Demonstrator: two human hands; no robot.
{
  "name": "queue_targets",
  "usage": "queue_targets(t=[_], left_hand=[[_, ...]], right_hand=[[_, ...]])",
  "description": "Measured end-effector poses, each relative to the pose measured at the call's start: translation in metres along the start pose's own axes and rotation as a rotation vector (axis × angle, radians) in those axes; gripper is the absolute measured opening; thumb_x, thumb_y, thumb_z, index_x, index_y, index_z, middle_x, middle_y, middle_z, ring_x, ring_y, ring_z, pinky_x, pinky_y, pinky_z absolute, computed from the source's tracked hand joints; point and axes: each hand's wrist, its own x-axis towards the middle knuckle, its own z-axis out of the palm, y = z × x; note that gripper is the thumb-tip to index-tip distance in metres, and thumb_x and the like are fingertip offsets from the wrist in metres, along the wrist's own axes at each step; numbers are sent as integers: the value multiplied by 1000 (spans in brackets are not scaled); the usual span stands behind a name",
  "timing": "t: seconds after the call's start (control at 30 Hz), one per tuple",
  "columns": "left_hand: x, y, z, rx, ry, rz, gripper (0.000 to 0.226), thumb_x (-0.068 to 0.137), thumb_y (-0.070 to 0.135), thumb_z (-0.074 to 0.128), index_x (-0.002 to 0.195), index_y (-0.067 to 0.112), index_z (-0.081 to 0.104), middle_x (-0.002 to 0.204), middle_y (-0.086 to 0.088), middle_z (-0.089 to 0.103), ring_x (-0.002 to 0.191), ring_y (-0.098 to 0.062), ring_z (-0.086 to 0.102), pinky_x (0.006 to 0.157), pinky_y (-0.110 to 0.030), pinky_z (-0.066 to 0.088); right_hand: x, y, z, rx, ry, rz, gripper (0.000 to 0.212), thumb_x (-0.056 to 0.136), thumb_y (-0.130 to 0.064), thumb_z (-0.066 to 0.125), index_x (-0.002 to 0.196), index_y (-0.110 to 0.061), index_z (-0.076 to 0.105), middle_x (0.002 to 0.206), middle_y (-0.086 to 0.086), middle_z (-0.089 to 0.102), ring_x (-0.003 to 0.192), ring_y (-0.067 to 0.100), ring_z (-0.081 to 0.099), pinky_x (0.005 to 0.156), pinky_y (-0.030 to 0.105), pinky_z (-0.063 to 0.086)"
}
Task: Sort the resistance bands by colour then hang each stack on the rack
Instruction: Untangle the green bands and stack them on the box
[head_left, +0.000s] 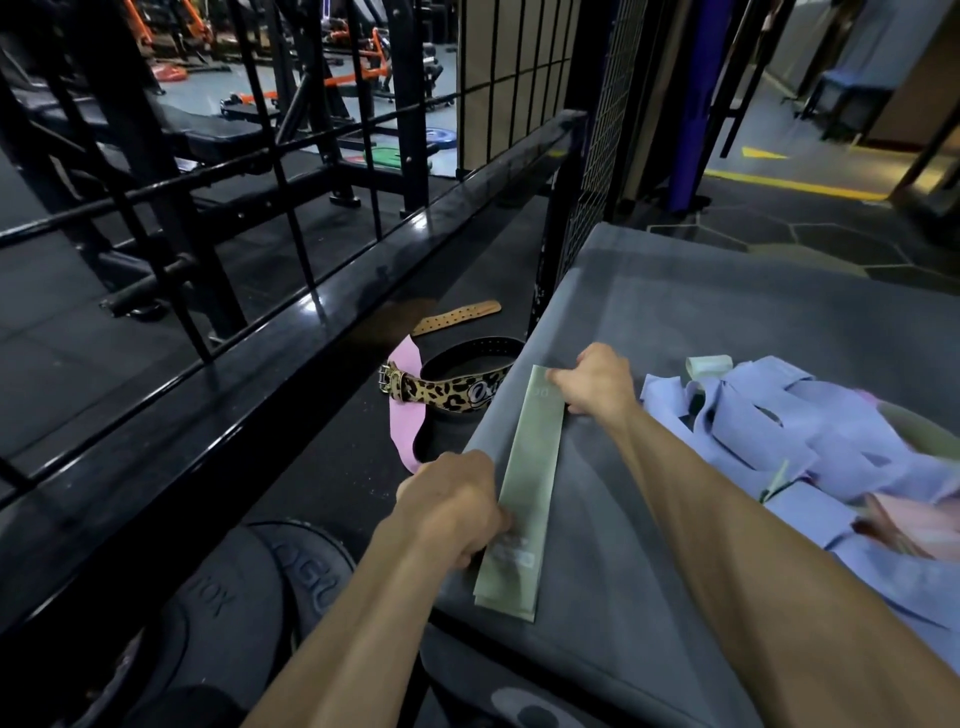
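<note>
a flat pale green rubber resistance band (524, 493) lies lengthwise near the left edge of the grey padded bench top (675, 332). the left hand (452, 506) pinches the band's near end with curled fingers, and the right hand (597, 382) grips its far end. to the right of the green band, a loose heap of lilac bands (779, 431) rests on the same bench. left of the green band, lower down, lies a leopard-print lifting belt (447, 389).
</note>
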Motion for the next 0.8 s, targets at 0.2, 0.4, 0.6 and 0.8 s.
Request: queue_targets(t=[0.2,0.4,0.6,0.8], left_hand=[[-2,1,4,42,11,36,24,91,30,67,106,12,60,100,-11,72,84,-31,72,81,-48,62],[-17,13,2,218,109,92,29,91,41,64,112,22,57,107,-2,65,89,-24,64,84,-37,55],[-39,62,24,157,156,261,15,88,39,67,98,32,60,113,1,66,102,-24,64,89,-36,53],[-48,103,44,219,109,331,13,90,39,67,101,33,62,112,6,66,101,-19,64,77,-26,46]], right_hand=[[-9,27,-9,260,-123,-5,74,55,-44,69,123,-15,58,96,4,72,90,26,72,89,48,59],[-80,59,-64,237,-182,-173,34,83,-19,71,116,-15,61,102,5,66,81,23,63,76,36,53],[-124,117,-162,-176,280,-229,12,87,-12,66,83,-22,71,82,-8,72,73,14,66,72,26,49],[-141,163,-178,-338,260,-168,27,97,-13,52,116,-23,67,107,-1,73,97,25,65,70,27,38]])
